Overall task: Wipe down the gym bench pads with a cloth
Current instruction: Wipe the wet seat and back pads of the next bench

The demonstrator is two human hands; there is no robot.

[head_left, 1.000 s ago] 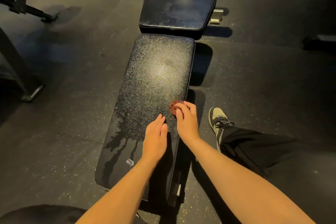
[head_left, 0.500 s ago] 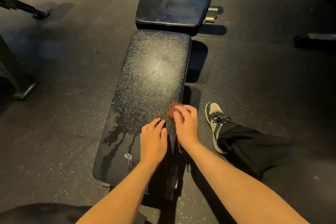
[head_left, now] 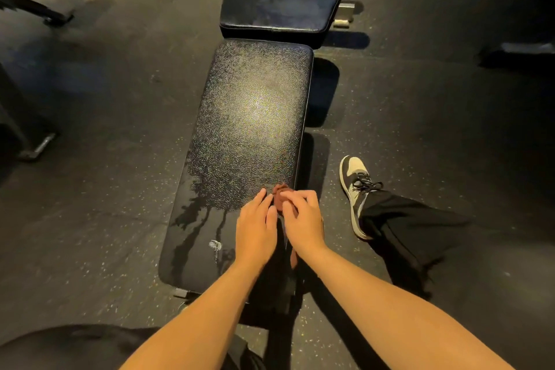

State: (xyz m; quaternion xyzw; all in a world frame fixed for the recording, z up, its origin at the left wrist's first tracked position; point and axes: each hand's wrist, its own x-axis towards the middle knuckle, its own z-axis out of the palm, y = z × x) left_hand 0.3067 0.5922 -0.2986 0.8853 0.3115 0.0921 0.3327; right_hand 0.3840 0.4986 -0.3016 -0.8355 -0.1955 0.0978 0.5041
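A sneaker (head_left: 356, 186) and a black trouser leg (head_left: 405, 225) rest on the floor (head_left: 120, 189) just right of the long padded surface (head_left: 249, 129). A metal frame foot (head_left: 37, 146) stands well to its left. Past its far end sits the seat pad (head_left: 279, 0) (dull, streaked). The surface glints, with drip trails toward its near end. The floor is dark speckled rubber. At the surface's near right edge the right hand (head_left: 303, 219) grips the reddish cloth (head_left: 280, 194), fingers curled over it. The left hand (head_left: 256, 230) lies flat just beside the cloth, fingers straight.

Just right of my right hand (head_left: 303, 219) I'm wearing loose black trousers (head_left: 402, 228) and a black-and-cream sneaker (head_left: 356, 186) with black laces.
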